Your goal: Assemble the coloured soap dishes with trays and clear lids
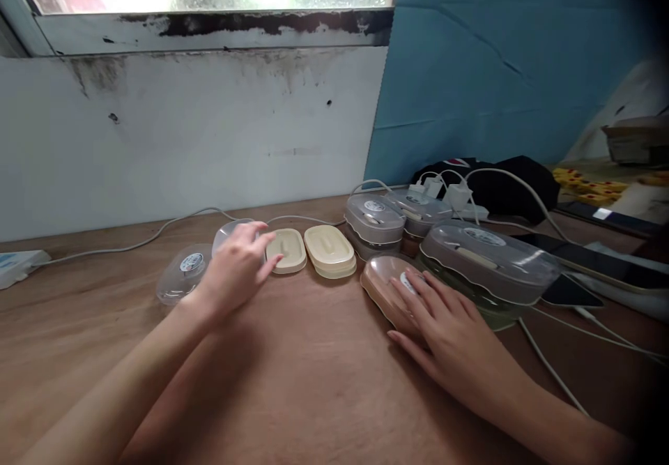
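Boxes are sitting closed; we're resting open left hand and right hand on loose lids, gripping nothing; cream trays lying uncovered.

no text can be read. small round white-and-blue stickers sit on the clear lid, the tinted lid and the lidded boxes, but their print is too small and blurred to make out.
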Demonstrator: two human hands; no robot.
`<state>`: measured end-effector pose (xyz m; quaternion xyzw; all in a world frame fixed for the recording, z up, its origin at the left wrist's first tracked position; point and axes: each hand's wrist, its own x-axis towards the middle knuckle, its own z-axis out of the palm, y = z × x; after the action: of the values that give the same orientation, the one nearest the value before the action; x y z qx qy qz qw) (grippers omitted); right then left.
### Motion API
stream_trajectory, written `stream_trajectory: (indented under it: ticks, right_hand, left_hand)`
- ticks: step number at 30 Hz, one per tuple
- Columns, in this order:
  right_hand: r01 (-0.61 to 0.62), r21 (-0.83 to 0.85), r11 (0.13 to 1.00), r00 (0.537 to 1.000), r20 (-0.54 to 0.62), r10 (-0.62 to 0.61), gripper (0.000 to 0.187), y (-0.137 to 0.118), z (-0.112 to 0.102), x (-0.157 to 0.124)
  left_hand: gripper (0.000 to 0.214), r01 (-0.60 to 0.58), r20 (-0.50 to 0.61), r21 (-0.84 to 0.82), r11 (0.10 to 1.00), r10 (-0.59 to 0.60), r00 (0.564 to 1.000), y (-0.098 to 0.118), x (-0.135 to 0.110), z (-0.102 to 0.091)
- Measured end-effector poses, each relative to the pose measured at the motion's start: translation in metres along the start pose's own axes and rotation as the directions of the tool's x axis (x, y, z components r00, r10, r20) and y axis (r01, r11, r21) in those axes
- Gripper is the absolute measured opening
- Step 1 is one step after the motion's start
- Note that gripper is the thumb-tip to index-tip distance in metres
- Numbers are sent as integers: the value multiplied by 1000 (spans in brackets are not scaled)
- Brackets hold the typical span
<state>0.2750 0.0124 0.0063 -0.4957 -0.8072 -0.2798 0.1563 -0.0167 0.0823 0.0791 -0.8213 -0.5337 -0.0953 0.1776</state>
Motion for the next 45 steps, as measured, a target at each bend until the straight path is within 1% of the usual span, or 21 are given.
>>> stream_trajectory:
  ticks: [1, 3, 6, 9, 12, 16, 19, 23, 25, 28, 30, 31, 32, 33, 34, 35, 37, 41, 43, 44, 45]
  right_hand:
    - [9, 15, 1000, 1000, -4, -9, 53, -4, -2, 1]
    - [22, 49, 999, 1000, -2, -22, 52, -9, -5, 4]
    - [10, 106, 994, 1000, 6, -11, 52, -10, -7, 2]
    - [15, 181, 983, 1000, -13, -13, 51, -5, -3, -5]
    - [23, 245, 969, 999, -43, -12, 52, -1, 2, -11]
    - [-7, 327, 945, 1000, -19, 14, 53, -2, 2, -13]
    - [-110, 418, 902, 993, 18, 113, 56, -3, 2, -13]
    - [-304, 509, 805, 953, 146, 267, 67, -2, 2, -13]
    - [-323, 537, 780, 946, 168, 276, 71, -2, 1, -15]
    - [-279, 591, 757, 960, 168, 223, 73, -3, -4, -18]
    - [-219, 658, 720, 974, 190, 122, 77, -3, -8, -19]
    - [-179, 700, 692, 979, 199, 52, 79, -4, -9, -18]
    - [-139, 739, 659, 979, 203, -21, 82, -4, -10, -18]
    - [-102, 772, 627, 975, 204, -92, 85, -4, -10, -16]
    - [-74, 796, 601, 967, 204, -150, 88, -3, -9, -15]
    - [-58, 812, 581, 959, 206, -193, 92, -3, -7, -13]
    - [-45, 832, 552, 941, 221, -258, 101, -4, 1, -9]
    - [-9, 862, 507, 915, 212, -344, 115, -11, 15, 5]
    - [46, 859, 510, 912, 172, -372, 111, -19, 16, 15]
    - [84, 851, 518, 908, 149, -392, 103, -23, 15, 21]
    - [127, 841, 526, 900, 125, -418, 92, -27, 13, 27]
  left_hand:
    - [32, -79, 47, -13, 997, 79, 996, 9, 7, 4]
    - [26, -156, 145, -25, 987, 158, 977, 26, 22, 18]
    - [24, -152, 244, -41, 987, 158, 957, 43, 40, 41]
    - [27, -110, 270, -83, 990, 129, 954, 46, 47, 54]
    - [25, -50, 224, -140, 989, 81, 971, 37, 49, 50]
    - [21, -6, 56, -237, 972, 20, 998, 29, 59, 32]
    - [23, -57, -31, -310, 949, 50, 998, 45, 67, 27]
    - [18, -153, -14, -369, 917, 159, 987, 83, 72, 35]
    - [18, -183, -10, -387, 904, 194, 981, 96, 71, 37]
    - [25, -211, -59, -424, 881, 205, 977, 96, 61, 26]
    - [40, -307, -76, -483, 820, 309, 948, 88, 46, 13]
    - [53, -389, -67, -527, 756, 419, 905, 82, 37, 8]
    - [69, -478, -48, -593, 648, 564, 824, 77, 26, 3]
    - [80, -512, -27, -639, 574, 649, 760, 73, 15, 0]
    - [87, -506, -11, -674, 538, 678, 735, 68, 3, -1]
    - [91, -476, 9, -706, 524, 679, 734, 65, -8, -1]
    - [92, -357, 56, -763, 538, 606, 794, 58, -28, 0]
    - [80, -121, 128, -871, 477, 458, 880, 34, -54, -10]
    - [70, -71, 70, -839, 540, 235, 969, 12, -57, -22]
    - [65, -26, 5, -786, 618, 50, 999, -2, -57, -28]
    - [61, 49, -103, -707, 706, -171, 980, -17, -56, -33]
